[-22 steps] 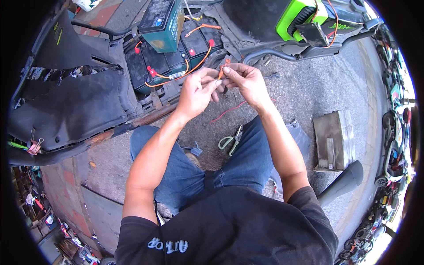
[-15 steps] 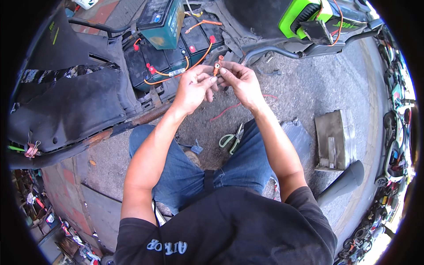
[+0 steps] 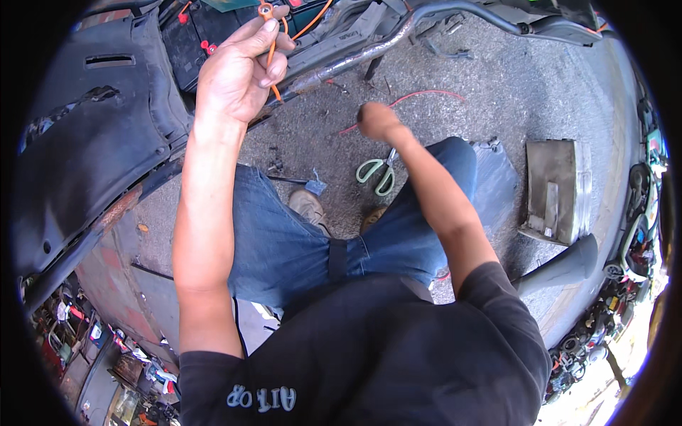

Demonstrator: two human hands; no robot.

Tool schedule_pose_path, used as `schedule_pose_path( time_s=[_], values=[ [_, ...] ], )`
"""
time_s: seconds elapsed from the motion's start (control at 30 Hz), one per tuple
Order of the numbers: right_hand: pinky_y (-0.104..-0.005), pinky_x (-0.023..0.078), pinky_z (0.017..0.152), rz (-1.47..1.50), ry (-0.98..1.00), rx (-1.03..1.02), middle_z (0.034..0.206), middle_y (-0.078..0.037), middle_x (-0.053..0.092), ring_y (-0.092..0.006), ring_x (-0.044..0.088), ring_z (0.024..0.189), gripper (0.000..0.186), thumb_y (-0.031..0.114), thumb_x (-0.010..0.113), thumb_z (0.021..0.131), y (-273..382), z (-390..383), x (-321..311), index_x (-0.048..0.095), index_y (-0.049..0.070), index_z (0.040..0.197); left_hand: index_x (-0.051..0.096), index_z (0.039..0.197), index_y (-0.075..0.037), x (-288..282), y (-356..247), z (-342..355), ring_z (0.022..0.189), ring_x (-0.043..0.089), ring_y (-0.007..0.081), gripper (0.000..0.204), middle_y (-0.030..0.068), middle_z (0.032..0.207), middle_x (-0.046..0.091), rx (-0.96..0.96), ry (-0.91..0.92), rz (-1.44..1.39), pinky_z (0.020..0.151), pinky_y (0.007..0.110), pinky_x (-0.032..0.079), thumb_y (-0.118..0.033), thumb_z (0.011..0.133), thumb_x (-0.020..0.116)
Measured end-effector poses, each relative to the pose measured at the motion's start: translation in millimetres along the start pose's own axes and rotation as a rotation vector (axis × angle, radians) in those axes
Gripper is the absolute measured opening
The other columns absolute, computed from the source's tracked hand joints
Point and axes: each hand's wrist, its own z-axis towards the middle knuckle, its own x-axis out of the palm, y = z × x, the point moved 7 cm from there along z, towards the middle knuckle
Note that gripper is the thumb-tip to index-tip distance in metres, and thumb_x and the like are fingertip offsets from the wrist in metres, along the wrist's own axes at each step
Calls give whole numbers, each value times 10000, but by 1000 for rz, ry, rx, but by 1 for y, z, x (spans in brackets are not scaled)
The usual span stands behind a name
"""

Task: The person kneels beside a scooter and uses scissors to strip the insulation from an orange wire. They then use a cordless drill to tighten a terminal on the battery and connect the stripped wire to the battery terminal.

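Observation:
My left hand (image 3: 238, 74) is raised over the edge of the vehicle frame, its fingers closed on an orange wire (image 3: 273, 50) with a ring terminal (image 3: 266, 11) at the upper end. The wire's other end hangs below the fingers. Low over the ground is my right hand (image 3: 376, 121), smeared by motion, so its fingers cannot be made out. Beneath and beside it a thin red wire (image 3: 426, 92) lies on the ground. A pair of scissors (image 3: 383, 170) with pale green handles rests just below that hand, between my legs.
At the upper left are dark batteries (image 3: 195, 46) with red terminal caps. A bent metal tube (image 3: 355, 57) runs along the vehicle's side. To the right stand a worn metal box (image 3: 558, 188) and a dark grey curved part (image 3: 561, 266). My jeans (image 3: 270, 234) flank the scissors.
My hands have parted: the left keeps the orange wire, while the right has let go and moved down toward the scissors. The view has shifted, so the batteries sit higher and partly out of frame.

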Motion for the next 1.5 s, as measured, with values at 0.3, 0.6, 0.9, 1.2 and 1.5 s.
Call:
schedule_pose_path(
  time_s=[0.3,0.6,0.9,1.2,1.5],
  values=[
    [-475,547,917,319,-254,271,1066,-217,729,-385,694,1049,323,289,738,870,26,74,102,697,33,1063,650,1229,21,-3,9,-18,587,640,166,294,145,856,707,-78,-72,-31,486,250,450,-194,1029,624],
    [-475,526,970,413,-263,338,1103,-258,712,-420,674,1079,352,289,654,884,6,63,97,681,-1,1082,664,1194,30,-6,7,-12,585,650,155,266,139,808,715,-21,-145,57,528,244,468,-164,1014,637],
    [-464,553,888,393,-446,340,1028,-206,743,-388,711,992,338,339,736,869,-14,67,74,710,40,1022,674,1165,24,4,11,-2,500,557,110,251,123,749,697,5,-164,84,459,228,388,-169,1006,649],
    [-473,556,902,443,-513,596,1051,-223,730,-404,701,1019,378,362,735,894,-21,96,63,690,18,1045,643,1201,35,15,10,-17,462,502,90,268,127,744,693,-31,-169,111,422,213,333,-159,1016,639],
    [-476,567,881,420,-483,419,954,-258,726,-412,711,953,265,221,634,892,-13,79,60,733,-18,950,661,1185,13,9,10,-2,452,481,88,245,133,754,681,0,-254,86,408,211,312,-151,1003,664]
  ],
)
